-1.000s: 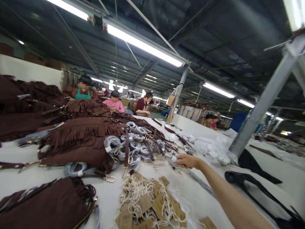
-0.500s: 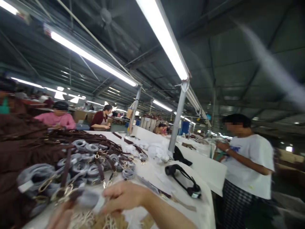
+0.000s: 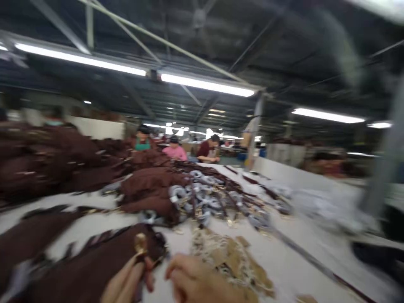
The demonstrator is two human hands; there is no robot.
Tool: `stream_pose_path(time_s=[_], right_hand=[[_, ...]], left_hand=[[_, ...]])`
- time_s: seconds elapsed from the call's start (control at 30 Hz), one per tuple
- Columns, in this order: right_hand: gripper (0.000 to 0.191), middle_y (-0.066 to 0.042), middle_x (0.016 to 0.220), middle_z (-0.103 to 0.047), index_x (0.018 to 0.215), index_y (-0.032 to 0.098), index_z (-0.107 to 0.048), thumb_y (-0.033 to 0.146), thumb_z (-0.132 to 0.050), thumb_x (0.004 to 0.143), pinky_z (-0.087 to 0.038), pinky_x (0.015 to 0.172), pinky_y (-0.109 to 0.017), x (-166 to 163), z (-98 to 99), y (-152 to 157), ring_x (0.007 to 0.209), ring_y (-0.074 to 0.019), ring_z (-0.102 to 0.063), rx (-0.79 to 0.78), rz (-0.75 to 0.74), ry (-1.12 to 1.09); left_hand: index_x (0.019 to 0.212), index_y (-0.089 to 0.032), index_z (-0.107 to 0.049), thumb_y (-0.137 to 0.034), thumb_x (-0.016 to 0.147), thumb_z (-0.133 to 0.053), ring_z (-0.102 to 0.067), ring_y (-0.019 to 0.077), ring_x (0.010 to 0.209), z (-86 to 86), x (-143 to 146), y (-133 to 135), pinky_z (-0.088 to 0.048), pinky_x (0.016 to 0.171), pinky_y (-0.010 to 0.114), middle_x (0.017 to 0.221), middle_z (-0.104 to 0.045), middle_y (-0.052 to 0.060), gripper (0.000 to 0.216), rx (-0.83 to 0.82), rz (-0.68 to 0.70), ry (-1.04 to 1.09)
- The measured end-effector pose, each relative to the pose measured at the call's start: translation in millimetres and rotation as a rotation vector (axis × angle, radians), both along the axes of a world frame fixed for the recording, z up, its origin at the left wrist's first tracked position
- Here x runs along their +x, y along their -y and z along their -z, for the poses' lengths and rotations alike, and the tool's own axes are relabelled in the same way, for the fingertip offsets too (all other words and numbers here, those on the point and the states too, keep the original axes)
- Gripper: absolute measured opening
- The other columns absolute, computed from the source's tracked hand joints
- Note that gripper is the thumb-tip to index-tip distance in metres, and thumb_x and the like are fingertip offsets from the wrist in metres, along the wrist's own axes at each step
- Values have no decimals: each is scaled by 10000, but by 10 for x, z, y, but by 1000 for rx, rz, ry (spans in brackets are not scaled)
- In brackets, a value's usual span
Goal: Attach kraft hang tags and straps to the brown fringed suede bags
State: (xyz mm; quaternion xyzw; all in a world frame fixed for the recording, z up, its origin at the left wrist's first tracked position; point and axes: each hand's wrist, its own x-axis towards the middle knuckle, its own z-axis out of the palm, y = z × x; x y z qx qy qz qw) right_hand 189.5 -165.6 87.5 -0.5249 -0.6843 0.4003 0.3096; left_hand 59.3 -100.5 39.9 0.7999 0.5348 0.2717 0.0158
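Note:
My left hand (image 3: 128, 280) pinches a gold metal clasp (image 3: 140, 246) with a dark strap end at its base. Close beside it, my right hand (image 3: 198, 280) has its fingers curled together; whatever they may hold cannot be made out. Under and behind the left hand lies a dark brown bag (image 3: 94, 263), blurred. Beyond the hands is a heap of grey-wrapped coiled straps (image 3: 206, 202) with gold hooks. Tan paper tags (image 3: 235, 256) with pale strings lie just past my right hand.
The white table (image 3: 284, 261) carries all this. Brown bags (image 3: 148, 185) are piled to the left. A long narrow strap (image 3: 303, 252) runs across the right side, near clear plastic (image 3: 328, 208) and a dark object (image 3: 378, 256). Several people, one in a pink top (image 3: 175, 152), sit farther back.
The view has swung left, bringing the brown bags into sight. The grey-wrapped piece between my hands no longer shows there; the gold clasp is now in my left hand.

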Motion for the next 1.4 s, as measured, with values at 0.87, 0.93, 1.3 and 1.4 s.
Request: stream_pose_path(time_s=[0.87, 0.93, 1.3, 1.4], right_hand=[[354, 43, 438, -561, 766, 252, -494, 415, -254, 968, -361, 536, -245, -372, 201, -394, 425, -148, -538, 312, -21, 268], [362, 41, 445, -561, 781, 246, -515, 414, -255, 969, -369, 527, -240, -392, 204, -389, 421, -144, -540, 321, -28, 251], [175, -40, 785, -690, 853, 227, -594, 271, -453, 947, -515, 629, -216, -323, 182, -350, 678, -152, -671, 974, 107, 249], [168, -92, 976, -715, 1055, 203, -597, 268, -516, 923, -552, 714, -234, -354, 111, -290, 789, -175, -702, 1138, 159, 239]], left_hand=[[1279, -179, -534, -339, 968, -381, -565, 176, 805, 64, -539, 158, -465, 767, 280, 915, -607, 80, 382, -140, 454, 791], [1252, -198, -578, -346, 958, -414, -564, 205, 930, -6, -557, 192, -453, 861, 308, 1008, -594, 99, 368, -134, 529, 816], [848, -173, -716, -256, 944, -491, -535, 150, 775, -343, -794, 181, -410, 672, 241, 797, -544, 47, 258, 153, 294, 708], [875, -156, -707, -213, 940, -487, -526, 152, 790, -588, -854, 267, -417, 692, 245, 803, -549, 52, 237, 252, 390, 608]])
